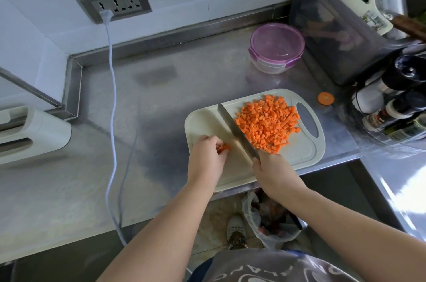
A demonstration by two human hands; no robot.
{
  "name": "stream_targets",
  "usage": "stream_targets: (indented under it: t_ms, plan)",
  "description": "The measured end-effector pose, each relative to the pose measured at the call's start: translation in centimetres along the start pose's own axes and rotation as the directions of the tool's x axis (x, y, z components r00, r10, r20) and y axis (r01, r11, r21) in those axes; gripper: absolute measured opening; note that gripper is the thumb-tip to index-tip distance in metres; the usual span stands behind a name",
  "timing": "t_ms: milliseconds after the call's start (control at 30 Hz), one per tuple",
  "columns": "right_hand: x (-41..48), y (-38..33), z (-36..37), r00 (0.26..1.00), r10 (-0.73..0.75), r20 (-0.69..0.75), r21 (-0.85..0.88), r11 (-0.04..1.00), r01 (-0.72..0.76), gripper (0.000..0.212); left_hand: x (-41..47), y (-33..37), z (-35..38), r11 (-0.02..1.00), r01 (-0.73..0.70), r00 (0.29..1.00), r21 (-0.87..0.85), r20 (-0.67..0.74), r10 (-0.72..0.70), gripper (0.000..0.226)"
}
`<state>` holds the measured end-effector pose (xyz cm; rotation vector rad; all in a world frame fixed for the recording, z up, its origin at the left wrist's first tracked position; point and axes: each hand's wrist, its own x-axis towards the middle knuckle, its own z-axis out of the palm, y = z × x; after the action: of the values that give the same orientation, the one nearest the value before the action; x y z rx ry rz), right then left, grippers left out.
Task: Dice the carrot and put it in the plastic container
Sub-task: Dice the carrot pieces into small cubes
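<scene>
**A:** Where is the carrot lying?

**B:** Most of it is sitting as a heap of diced carrot (267,122) on the far right half of the cutting board (304,152), close to the board's handle slot. One small uncut carrot piece (224,148) is lying on the near left part of the board, well apart from the heap.

**A:** And what are the hands doing?

**B:** The left hand (207,157) is curling its fingers over that small piece and pinching it down against the board. The right hand (272,171) is wrapping fully around the handle of the knife (237,129). The broad blade is slanting across the board between the piece and the heap, running right along the heap's left side. I cannot tell whether the edge is touching the board.

**A:** Where is the plastic container standing?

**B:** The plastic container (276,48) is sitting on the counter (161,101) beyond the board, well apart from the diced heap, with its purple lid resting on top.

**A:** What is lying around all that?

**B:** A round carrot slice (325,98) is lying by itself on the counter just past the board's right end. A grey crate (334,34) is standing just to the right of the container, and several bottles (391,106) are crowding the right edge. A white cable (111,97) is hanging from the wall socket (114,2), trailing across the counter and dropping over its front edge. A white appliance (30,131) is sitting at the far left. Below the counter's front edge, a plastic bag (272,219) is gaping open on the floor.
</scene>
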<state>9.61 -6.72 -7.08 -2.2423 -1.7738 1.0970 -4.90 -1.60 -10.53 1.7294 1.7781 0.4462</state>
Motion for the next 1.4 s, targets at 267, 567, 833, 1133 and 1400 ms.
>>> stream_targets:
  t_ms: [267,567,833,1133,1400]
  plan:
    - [-1.5,-0.4,0.1,0.995,-0.098,0.032,-0.100,0.990,0.101,0.034,-0.1,-0.1,-0.7,1.000,0.019,1.000,0.009,0.008,-0.019,0.023]
    - [-1.6,-0.2,0.9,0.992,-0.119,0.050,-0.196,0.972,0.127,0.031,-0.3,-0.1,-0.8,0.995,0.015,1.000,0.096,0.024,-0.018,0.024]
    - [-1.5,-0.3,1.2,0.992,-0.093,0.085,-0.243,0.964,0.111,0.032,-0.1,-0.4,-0.7,0.994,0.026,0.999,0.108,0.027,-0.029,0.018]
    - [-0.4,-0.7,1.4,0.992,-0.026,0.120,-0.213,0.976,0.052,0.031,-0.1,-0.5,-0.6,0.993,-0.004,1.000,0.117,0.022,0.001,0.011]
    - [-1.1,-0.4,0.3,0.997,-0.072,0.022,-0.040,0.997,0.073,0.032,-0.3,-1.2,-0.9,1.000,0.005,1.000,-0.027,0.006,-0.005,0.020]
